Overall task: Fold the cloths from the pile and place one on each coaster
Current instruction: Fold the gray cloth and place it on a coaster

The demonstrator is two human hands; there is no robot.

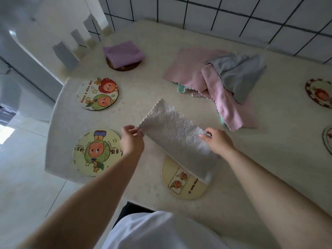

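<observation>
Left hand point(132, 139): fingers pinch one upper corner of a white cloth point(172, 137). Right hand point(218, 141): thumb and fingers grip the opposite upper corner. White cloth: textured, scalloped edge, apparently already doubled, held taut between both hands, its lower end draped over the yellow coaster point(181, 184) near the bench point(269, 159) front edge. Step in hand, by judgement: folding this cloth, not yet placed; next move calls for bringing the held edge over into a smaller square, then laying it centred on a coaster. Further out: green cartoon coaster point(96, 152) just left, bare; "Have a nice day" coaster point(98, 94) beyond, bare; dark coaster point(124, 66) at rear carrying a folded purple cloth point(124, 53). Pile of cloths point(221, 83), pink, grey and teal, unfolded, right rear. Two more coasters, partly cut off, at right edge.
</observation>
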